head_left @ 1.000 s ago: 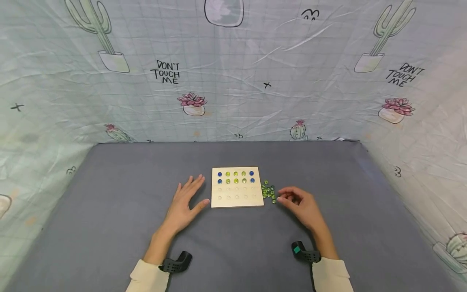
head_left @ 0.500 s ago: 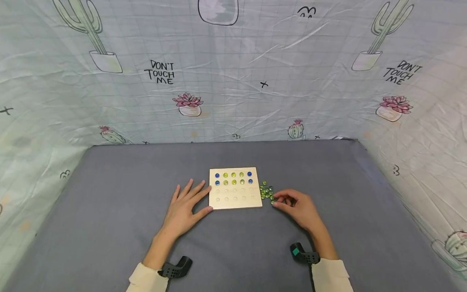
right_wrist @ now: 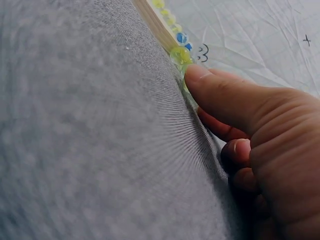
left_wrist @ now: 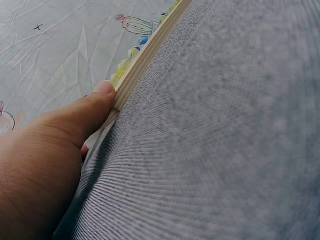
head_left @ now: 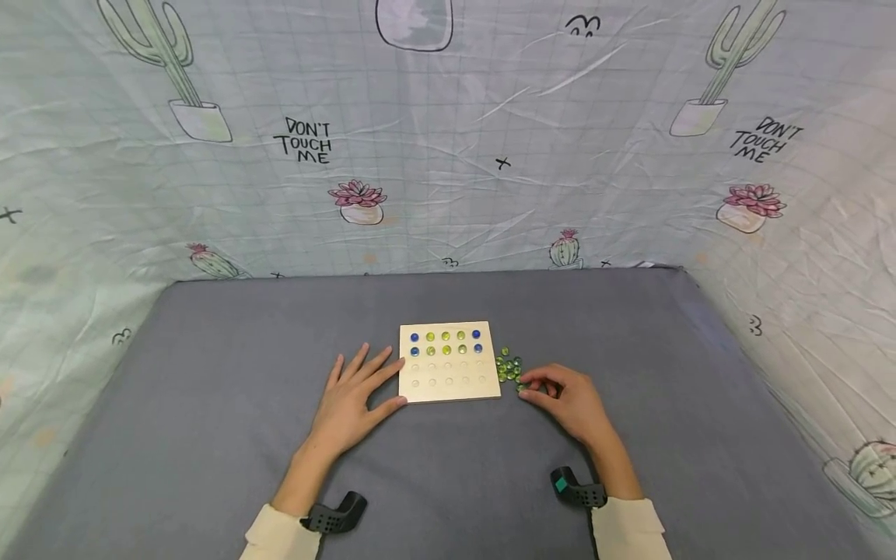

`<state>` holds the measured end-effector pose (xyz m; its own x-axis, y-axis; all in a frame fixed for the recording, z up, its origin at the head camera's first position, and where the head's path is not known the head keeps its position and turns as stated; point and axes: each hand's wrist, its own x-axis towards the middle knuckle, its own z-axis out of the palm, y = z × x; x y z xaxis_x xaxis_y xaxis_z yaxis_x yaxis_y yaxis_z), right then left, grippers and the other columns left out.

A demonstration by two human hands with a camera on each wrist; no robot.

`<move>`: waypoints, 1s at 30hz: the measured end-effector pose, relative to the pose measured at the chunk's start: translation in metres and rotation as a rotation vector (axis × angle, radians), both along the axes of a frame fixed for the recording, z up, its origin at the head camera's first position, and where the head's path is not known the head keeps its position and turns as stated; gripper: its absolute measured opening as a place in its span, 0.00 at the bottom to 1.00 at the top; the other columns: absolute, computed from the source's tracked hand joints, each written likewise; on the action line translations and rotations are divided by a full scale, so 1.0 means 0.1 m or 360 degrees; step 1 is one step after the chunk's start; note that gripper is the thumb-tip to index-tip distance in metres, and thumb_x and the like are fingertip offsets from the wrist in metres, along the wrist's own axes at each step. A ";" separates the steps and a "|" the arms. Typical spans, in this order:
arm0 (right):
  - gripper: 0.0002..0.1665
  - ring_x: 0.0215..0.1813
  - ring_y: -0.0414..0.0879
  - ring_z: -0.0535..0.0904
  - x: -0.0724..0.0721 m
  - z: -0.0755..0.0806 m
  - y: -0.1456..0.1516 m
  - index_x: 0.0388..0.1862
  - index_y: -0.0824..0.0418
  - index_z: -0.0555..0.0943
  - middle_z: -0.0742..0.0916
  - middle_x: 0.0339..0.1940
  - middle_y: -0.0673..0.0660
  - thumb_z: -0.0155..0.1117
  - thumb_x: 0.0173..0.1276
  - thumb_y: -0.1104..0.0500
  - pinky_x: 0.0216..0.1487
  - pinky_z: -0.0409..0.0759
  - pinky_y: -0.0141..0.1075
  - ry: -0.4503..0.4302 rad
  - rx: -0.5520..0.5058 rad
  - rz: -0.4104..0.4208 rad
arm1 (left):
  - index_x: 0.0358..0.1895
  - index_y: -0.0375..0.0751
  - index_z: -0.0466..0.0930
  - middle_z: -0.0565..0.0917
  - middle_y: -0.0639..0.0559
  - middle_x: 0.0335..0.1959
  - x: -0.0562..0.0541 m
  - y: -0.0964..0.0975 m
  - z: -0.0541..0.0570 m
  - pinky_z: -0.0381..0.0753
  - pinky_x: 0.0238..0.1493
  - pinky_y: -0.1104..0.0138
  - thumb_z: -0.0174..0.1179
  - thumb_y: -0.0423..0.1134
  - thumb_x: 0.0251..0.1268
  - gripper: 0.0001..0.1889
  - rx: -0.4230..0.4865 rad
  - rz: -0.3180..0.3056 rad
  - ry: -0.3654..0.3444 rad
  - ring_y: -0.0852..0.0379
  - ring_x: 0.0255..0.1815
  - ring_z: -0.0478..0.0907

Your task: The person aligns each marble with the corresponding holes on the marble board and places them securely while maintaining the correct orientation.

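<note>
A pale wooden board [head_left: 451, 393] lies on the grey cloth; glass marbles fill its two far rows, blue ones [head_left: 414, 337] at the ends and yellow-green ones [head_left: 446, 336] between. Its two near rows are bare round hollows. My left hand [head_left: 350, 408] is spread flat, index fingertip and thumb against the board's left edge; the left wrist view has the thumb [left_wrist: 102, 95] at the corner. At the near end of the loose green marbles [head_left: 507, 367], my right hand [head_left: 574, 400] pinches a green marble [head_left: 521, 386] between thumb and index finger, other fingers curled under.
The loose marbles lie close along the board's right edge. Grey cloth [head_left: 448, 482] covers the table all around. A printed fabric sheet [head_left: 448, 194] hangs behind and at both sides.
My left hand has moved right to meet the board's left edge. My right hand has moved a little left, closing its thumb and index finger round a green marble.
</note>
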<state>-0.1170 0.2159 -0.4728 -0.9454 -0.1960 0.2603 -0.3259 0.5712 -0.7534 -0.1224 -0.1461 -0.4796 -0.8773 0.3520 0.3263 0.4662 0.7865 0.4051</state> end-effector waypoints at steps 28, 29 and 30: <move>0.11 0.23 0.40 0.68 -0.01 -0.05 0.00 0.36 0.50 0.87 0.81 0.26 0.42 0.77 0.53 0.58 0.23 0.68 0.31 -0.0022 0.0026 0.0016 | 0.66 0.55 0.74 0.70 0.50 0.68 0.00 0.00 -0.05 0.43 0.70 0.41 0.64 0.59 0.57 0.33 0.0022 -0.0010 0.0053 0.41 0.73 0.55; 0.11 0.23 0.39 0.68 -0.01 -0.05 0.01 0.36 0.50 0.87 0.81 0.26 0.42 0.77 0.53 0.58 0.23 0.68 0.31 -0.0023 0.0030 0.0013 | 0.66 0.55 0.74 0.70 0.50 0.68 0.00 0.00 -0.06 0.43 0.70 0.41 0.65 0.59 0.56 0.33 0.0025 -0.0010 0.0054 0.41 0.73 0.55; 0.10 0.23 0.39 0.68 0.00 -0.06 0.01 0.36 0.50 0.87 0.81 0.26 0.42 0.77 0.53 0.58 0.23 0.68 0.31 -0.0017 0.0035 0.0013 | 0.66 0.55 0.74 0.70 0.50 0.68 -0.01 0.01 -0.06 0.43 0.70 0.41 0.65 0.59 0.56 0.33 0.0026 -0.0012 0.0053 0.42 0.73 0.55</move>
